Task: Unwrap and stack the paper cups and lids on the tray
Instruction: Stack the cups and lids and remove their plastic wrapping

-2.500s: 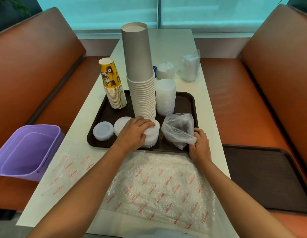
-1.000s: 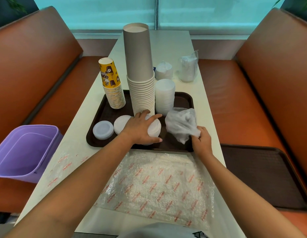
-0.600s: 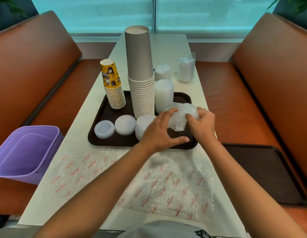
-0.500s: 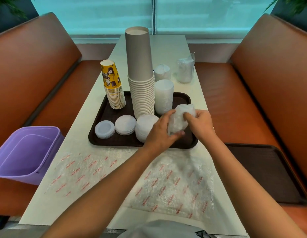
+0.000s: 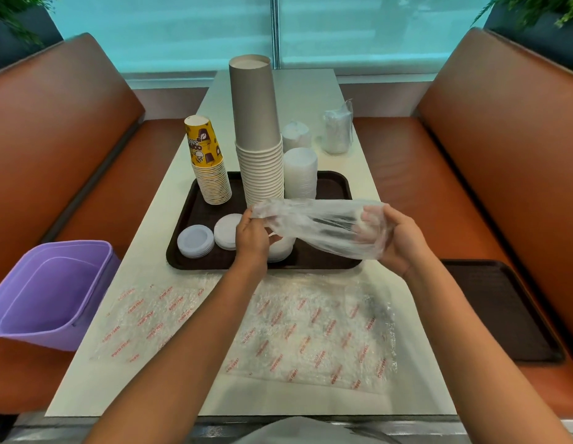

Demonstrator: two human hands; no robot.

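A clear plastic wrapper (image 5: 323,227) hangs stretched above the brown tray (image 5: 334,184). My left hand (image 5: 253,235) pinches its left end and my right hand (image 5: 397,237) grips its right end. On the tray stand a yellow printed cup stack (image 5: 209,165), a tall grey cup stack (image 5: 259,133) and a white lid stack (image 5: 300,173). Low lid piles lie at the tray's front: a bluish one (image 5: 195,241), a white one (image 5: 225,230), and a third (image 5: 280,251) partly hidden behind my left hand.
Two wrapped packs (image 5: 296,136) (image 5: 338,129) stand on the table behind the tray. Flat bubble wrap with red print (image 5: 278,328) covers the table's near part. A purple bin (image 5: 51,293) sits on the left bench, a second dark tray (image 5: 500,312) on the right bench.
My left hand left the front lid pile and took hold of the wrapper. Both hands lifted the wrapper off the tray and pulled it out lengthwise between them.
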